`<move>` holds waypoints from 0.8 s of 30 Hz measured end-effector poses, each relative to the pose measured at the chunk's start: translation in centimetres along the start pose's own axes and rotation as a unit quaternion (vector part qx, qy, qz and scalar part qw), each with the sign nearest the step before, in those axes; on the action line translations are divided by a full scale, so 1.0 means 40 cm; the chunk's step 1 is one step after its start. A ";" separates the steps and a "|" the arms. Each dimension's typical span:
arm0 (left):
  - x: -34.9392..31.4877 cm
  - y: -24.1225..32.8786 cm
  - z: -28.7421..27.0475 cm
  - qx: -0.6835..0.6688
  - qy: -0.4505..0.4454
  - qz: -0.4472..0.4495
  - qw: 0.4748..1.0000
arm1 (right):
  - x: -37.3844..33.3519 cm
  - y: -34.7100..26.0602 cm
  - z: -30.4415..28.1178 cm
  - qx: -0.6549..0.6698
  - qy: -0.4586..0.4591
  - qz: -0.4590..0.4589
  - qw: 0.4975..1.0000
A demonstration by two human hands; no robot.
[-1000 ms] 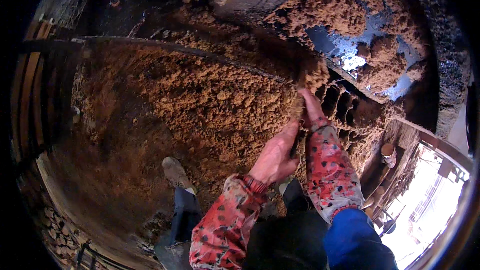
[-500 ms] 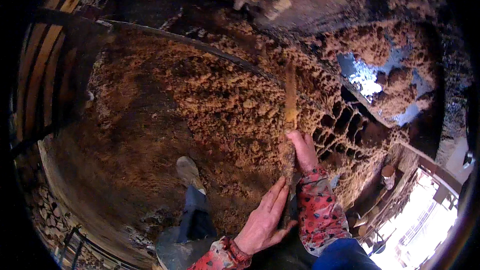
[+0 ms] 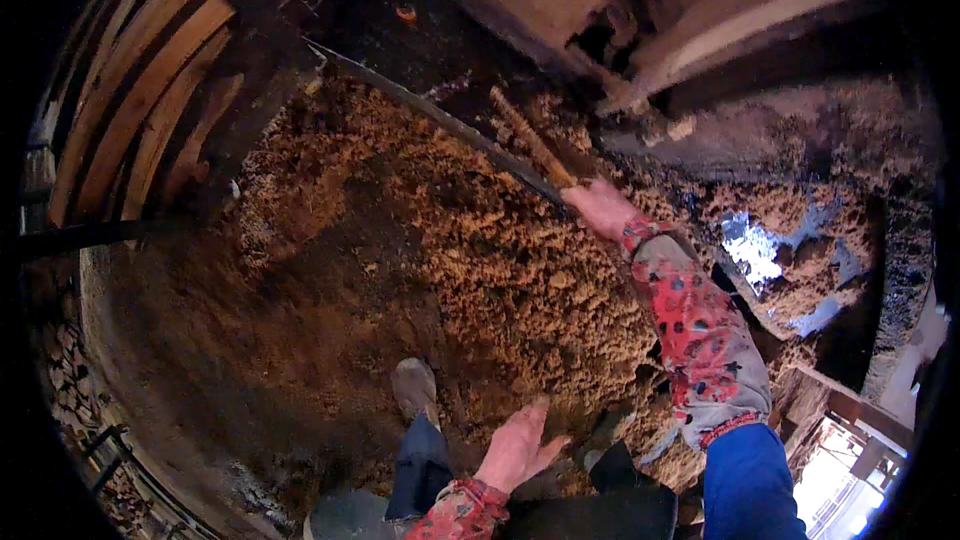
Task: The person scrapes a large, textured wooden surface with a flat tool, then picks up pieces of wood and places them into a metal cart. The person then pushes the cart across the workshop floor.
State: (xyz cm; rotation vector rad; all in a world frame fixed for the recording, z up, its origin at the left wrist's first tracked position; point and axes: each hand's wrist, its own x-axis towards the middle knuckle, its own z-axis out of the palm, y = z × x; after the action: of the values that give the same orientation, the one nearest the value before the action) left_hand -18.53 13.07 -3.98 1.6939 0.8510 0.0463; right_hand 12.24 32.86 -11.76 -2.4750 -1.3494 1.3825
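My right hand (image 3: pixel 600 207) stretches far forward and is closed round the near end of a rough wooden stick (image 3: pixel 530 135). The stick points away to the upper left, above a long narrow edge strip (image 3: pixel 430 115). Crumbly orange-brown sawdust-like material (image 3: pixel 530 280) is heaped below and around that arm. Nearer to me, my left hand (image 3: pixel 515 448) hovers with its fingers stretched out and holds nothing. It is just above the near side of the loose heap.
My shoe (image 3: pixel 415 387) stands on the brown, dusty floor (image 3: pixel 290 340). Stacked boards (image 3: pixel 160 90) lie at the far left. A large timber piece (image 3: pixel 545 0) is at the back. Bright light enters through an opening (image 3: pixel 825 480) at the lower right.
The stick has swung from nearly upright to slanting up-left and moved farther away with my right hand. My left hand has come off it and lowered slightly. The view has shifted.
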 end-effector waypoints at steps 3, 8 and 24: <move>0.014 -0.015 -0.021 -0.021 -0.013 -0.016 1.000 | 0.034 -0.064 -0.001 -0.065 -0.028 0.002 0.997; 0.019 -0.036 -0.024 0.001 -0.021 -0.031 0.999 | 0.036 0.071 -0.010 -0.115 -0.075 0.078 0.987; 0.029 0.003 0.014 -0.022 -0.058 -0.042 0.997 | -0.067 0.156 0.048 -0.091 -0.118 0.135 0.980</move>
State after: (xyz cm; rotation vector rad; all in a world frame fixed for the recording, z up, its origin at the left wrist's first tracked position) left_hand -17.36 13.25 -4.52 1.6015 0.8275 -0.0891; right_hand 14.46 26.38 -13.46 -2.7727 -1.2642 1.7315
